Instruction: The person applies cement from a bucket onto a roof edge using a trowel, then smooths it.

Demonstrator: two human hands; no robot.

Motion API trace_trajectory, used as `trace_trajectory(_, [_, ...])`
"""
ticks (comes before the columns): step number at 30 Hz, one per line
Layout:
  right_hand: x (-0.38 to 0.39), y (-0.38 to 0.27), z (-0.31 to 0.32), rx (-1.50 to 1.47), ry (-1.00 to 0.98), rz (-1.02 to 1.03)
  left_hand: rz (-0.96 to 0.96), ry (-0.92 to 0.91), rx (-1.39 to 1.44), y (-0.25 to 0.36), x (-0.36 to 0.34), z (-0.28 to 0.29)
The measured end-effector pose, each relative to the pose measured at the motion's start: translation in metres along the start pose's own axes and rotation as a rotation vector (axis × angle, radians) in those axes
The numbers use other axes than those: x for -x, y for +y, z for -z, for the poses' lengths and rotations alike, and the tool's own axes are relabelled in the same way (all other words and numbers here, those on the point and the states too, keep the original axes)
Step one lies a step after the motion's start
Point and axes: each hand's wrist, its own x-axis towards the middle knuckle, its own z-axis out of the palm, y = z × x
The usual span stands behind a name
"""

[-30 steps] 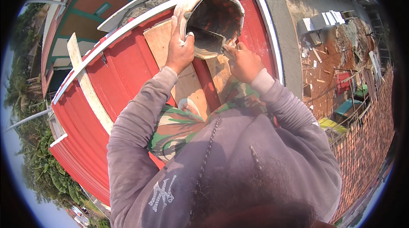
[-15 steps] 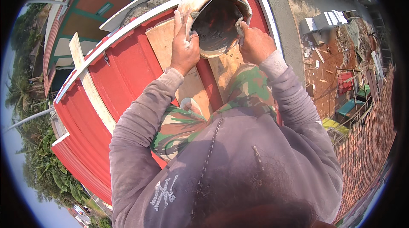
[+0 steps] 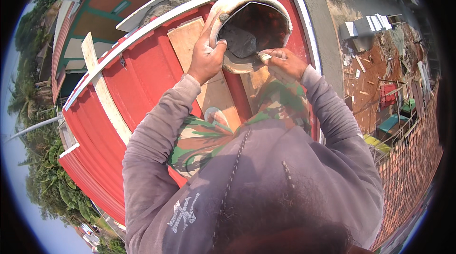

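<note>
A whitish, cement-smeared bucket (image 3: 281, 14) is tilted so that its mouth faces me. My left hand (image 3: 207, 57) grips its left side, with the thumb over the rim. My right hand (image 3: 286, 64), beside the near right rim, is closed around the pale handle of a trowel (image 3: 241, 40). The trowel's rounded, mortar-grey blade lies inside the bucket, at the near left of the mouth. Dark, wet residue coats the bucket's inner wall. My fingers hide most of the trowel handle.
Below me are red metal roof sheets (image 3: 137, 80) with plywood boards (image 3: 216, 95) laid on them. White edging (image 3: 306, 35) and a grey cement ledge (image 3: 327, 40) border the roof. Beyond the right edge lies lower ground with debris (image 3: 365, 76). A wooden plank (image 3: 110, 104) crosses at left.
My right hand has moved down and slightly right, and the trowel blade now shows at the left inside the bucket. The bucket sits a little further right in view.
</note>
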Motion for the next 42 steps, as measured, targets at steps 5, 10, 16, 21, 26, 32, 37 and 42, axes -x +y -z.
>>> trace_trajectory(5, [0.013,-0.029,-0.026,-0.351,-0.079,-0.178,0.272,0.111,0.072,-0.032,0.003,0.002])
trace_trajectory(10, [0.021,-0.038,-0.008,-0.422,-0.146,-0.191,0.531,0.286,0.396,-0.044,0.0,0.018])
trace_trajectory(16, [0.024,-0.078,0.053,-0.288,-0.075,-0.103,0.761,0.452,0.436,-0.035,0.0,0.059])
trace_trajectory(21, [-0.032,-0.124,0.128,0.408,0.244,0.138,0.737,0.575,0.383,-0.027,0.002,0.074])
trace_trajectory(26, [-0.134,-0.099,0.194,1.449,0.648,0.362,0.693,0.599,0.377,-0.03,0.005,0.085])
trace_trajectory(32, [-0.152,-0.087,0.131,1.196,0.838,-0.011,0.679,0.594,0.322,-0.027,0.011,0.095])
trace_trajectory(37, [-0.184,-0.077,0.075,0.414,0.531,-0.058,0.74,0.56,0.31,-0.02,0.001,0.083])
trace_trajectory(42, [-0.226,-0.089,0.068,0.873,0.591,-0.152,0.73,0.505,0.223,-0.045,0.003,0.091])
